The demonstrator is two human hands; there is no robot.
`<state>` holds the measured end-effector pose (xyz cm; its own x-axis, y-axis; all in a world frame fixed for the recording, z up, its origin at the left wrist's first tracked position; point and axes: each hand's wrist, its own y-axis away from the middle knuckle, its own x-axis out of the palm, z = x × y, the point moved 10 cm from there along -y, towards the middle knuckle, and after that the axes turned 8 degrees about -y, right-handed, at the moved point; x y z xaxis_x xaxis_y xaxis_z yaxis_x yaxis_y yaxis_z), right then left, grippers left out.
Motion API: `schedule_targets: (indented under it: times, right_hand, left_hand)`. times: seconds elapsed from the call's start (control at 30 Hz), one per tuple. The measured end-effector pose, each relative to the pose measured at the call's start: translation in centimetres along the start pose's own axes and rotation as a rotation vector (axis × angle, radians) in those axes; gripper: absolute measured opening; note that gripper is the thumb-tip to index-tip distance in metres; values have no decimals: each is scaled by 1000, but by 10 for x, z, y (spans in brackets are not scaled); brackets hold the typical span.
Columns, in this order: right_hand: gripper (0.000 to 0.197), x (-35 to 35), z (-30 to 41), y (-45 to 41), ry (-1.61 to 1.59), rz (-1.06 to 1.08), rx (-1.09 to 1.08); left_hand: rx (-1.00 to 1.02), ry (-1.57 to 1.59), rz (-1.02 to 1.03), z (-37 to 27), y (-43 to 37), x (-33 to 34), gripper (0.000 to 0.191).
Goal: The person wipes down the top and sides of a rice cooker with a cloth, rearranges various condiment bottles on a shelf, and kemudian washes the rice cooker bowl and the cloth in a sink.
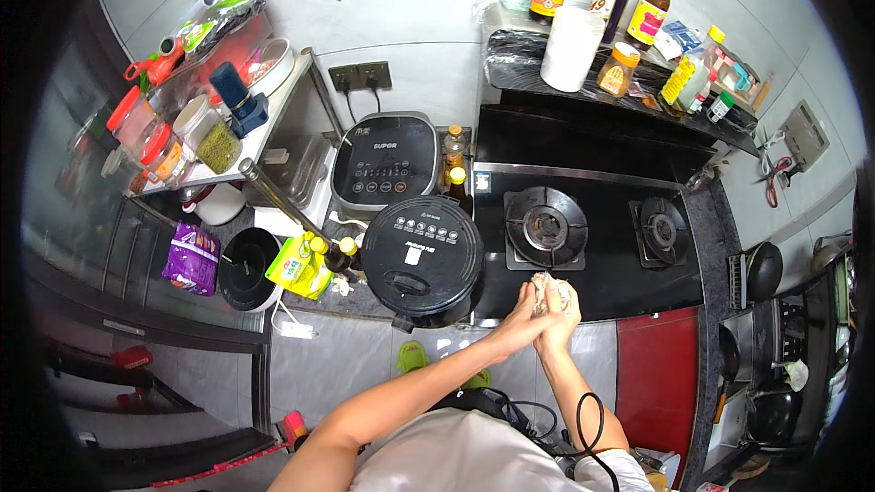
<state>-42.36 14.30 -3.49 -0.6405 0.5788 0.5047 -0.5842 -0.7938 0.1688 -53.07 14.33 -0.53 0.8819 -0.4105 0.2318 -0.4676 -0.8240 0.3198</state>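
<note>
At the near edge of the black glass gas stove (601, 287), my two hands are pressed together around a crumpled, pale cloth (545, 283) with brownish patches. My left hand (525, 314) grips it from the left, and my right hand (562, 318) closes on it from the right. Fingers hide much of the cloth. Just beyond it is the left burner (545, 227) with its black pan support. The right burner (661, 231) lies farther off. Left of my hands stands a large black lidded cooker (420, 260).
A SUPOR appliance (385, 160) stands behind the cooker. Sauce bottles and a white paper roll (573, 48) crowd the shelf above the stove. At left are a yellow-green pouch (301, 265), a purple packet (191, 260) and a rack (277, 109) of jars. A black cable (581, 417) loops by my right arm.
</note>
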Motion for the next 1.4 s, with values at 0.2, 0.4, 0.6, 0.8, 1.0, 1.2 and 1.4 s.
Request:
schedule_targets:
  times: [0.2,0.4,0.6,0.8,1.0,1.2,1.4]
  right_hand:
    - [29,-26,-68,-9,-78,13,359]
    - [46,-23,-85,-21,724,99,-139]
    - [61,9,-182,-5,1624,712,-358]
    - [88,34,-190,-36,1567,683,-238]
    - [51,16,-182,23,1589,946,-492]
    - [70,12,-180,-5,1870,871,-307]
    - [68,21,-126,60,1694,580,-443]
  left_hand:
    - [-34,-357,228,24,64,-56,51]
    - [-234,-293,-226,104,150,-199,34]
    - [-439,-130,-598,140,209,-253,35]
    - [-404,-96,-729,161,227,-264,30]
    - [-285,-606,-995,156,221,-342,23]
    - [-15,-1021,-1059,118,148,-422,39]
    - [-81,-1103,-900,130,113,-471,43]
